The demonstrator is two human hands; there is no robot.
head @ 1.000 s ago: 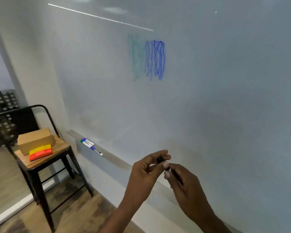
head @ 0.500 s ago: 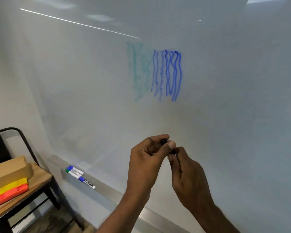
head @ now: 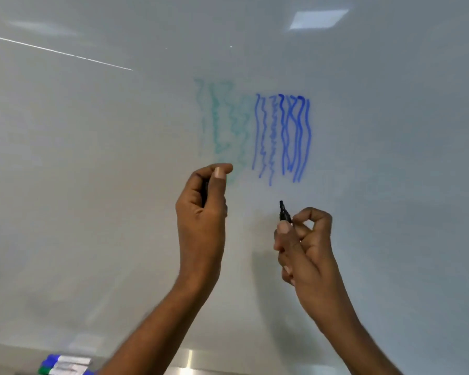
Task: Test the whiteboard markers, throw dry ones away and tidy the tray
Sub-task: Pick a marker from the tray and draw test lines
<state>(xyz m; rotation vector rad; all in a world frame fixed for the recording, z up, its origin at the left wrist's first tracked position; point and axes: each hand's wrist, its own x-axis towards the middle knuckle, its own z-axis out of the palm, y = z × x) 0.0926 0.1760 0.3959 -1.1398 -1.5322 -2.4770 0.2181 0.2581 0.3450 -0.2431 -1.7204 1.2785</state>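
Observation:
My right hand [head: 303, 244] pinches an uncapped black marker [head: 284, 212], its tip pointing up close to the whiteboard [head: 390, 158], just below the blue squiggles [head: 282, 136]. My left hand [head: 203, 207] is raised beside it and curls round the marker's black cap [head: 205, 190], mostly hidden in the fingers. Faint green squiggles [head: 222, 120] sit left of the blue ones. On the metal tray [head: 190, 364] at the bottom lie blue and green capped markers [head: 63, 365].
The whiteboard fills nearly the whole view, with ceiling light reflections at the top. The tray runs along the bottom edge behind my forearms.
My hands pulled apart: the cap came off in my left hand, and my right hand moved right and up with the bare marker. The view tilted up, so the chair dropped out.

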